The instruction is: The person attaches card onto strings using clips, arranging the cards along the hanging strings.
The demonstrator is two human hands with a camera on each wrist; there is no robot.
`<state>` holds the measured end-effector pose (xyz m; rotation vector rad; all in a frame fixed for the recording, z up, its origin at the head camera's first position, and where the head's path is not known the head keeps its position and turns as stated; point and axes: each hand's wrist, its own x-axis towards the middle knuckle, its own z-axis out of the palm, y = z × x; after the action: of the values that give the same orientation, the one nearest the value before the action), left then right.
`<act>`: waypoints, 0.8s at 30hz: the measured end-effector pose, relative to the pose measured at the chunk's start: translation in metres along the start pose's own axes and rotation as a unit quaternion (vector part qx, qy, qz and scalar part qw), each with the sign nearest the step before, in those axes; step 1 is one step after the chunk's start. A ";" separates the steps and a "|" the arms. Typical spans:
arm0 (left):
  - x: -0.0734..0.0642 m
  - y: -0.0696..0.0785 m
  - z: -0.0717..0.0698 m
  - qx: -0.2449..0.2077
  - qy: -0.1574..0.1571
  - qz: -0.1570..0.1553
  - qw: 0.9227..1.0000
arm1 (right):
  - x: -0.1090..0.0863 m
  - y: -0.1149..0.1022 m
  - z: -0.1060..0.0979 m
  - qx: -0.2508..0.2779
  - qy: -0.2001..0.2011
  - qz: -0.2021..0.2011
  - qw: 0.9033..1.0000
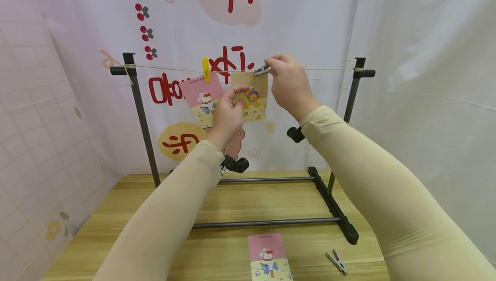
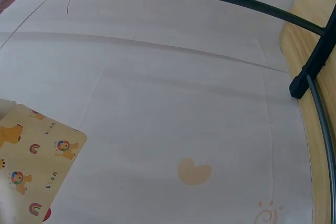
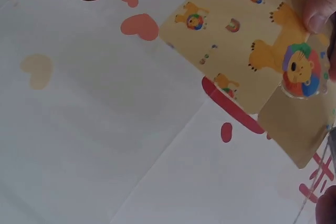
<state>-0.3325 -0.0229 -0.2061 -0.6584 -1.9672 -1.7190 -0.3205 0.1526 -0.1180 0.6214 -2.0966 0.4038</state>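
A tan and yellow lion card [image 1: 257, 110] hangs upright at the string [image 1: 321, 69], its top edge close to the line. My left hand [image 1: 228, 115] pinches it at the left side; in the right wrist view the left thumb [image 3: 319, 14] lies on the card's printed face. My right hand [image 1: 291, 85] pinches a grey clothespin [image 1: 262, 70] at the card's top right corner, with its tip over the string. Left of this card, a pink and yellow rabbit card [image 1: 193, 91] hangs from the string by a yellow clothespin [image 1: 206, 69].
A dark metal rack [image 1: 144, 130] with two posts carries the string. On the wooden table [image 1: 240, 201] below lie another rabbit card [image 1: 267, 253] and a grey clothespin [image 1: 337, 262]. A printed white cloth [image 1: 310, 22] hangs behind.
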 end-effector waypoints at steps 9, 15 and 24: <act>0.002 -0.001 0.000 0.002 0.004 -0.002 1.000 | 0.005 -0.002 -0.003 0.010 0.020 -0.007 1.000; 0.003 -0.001 0.001 -0.014 0.002 0.000 1.000 | 0.012 -0.004 -0.006 -0.013 -0.015 0.000 1.000; 0.002 -0.003 0.002 -0.007 0.009 -0.002 1.000 | 0.022 -0.006 -0.007 -0.029 -0.076 0.029 0.996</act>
<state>-0.3365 -0.0216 -0.2073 -0.6423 -1.9476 -1.7368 -0.3230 0.1445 -0.0958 0.5744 -2.2677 0.3345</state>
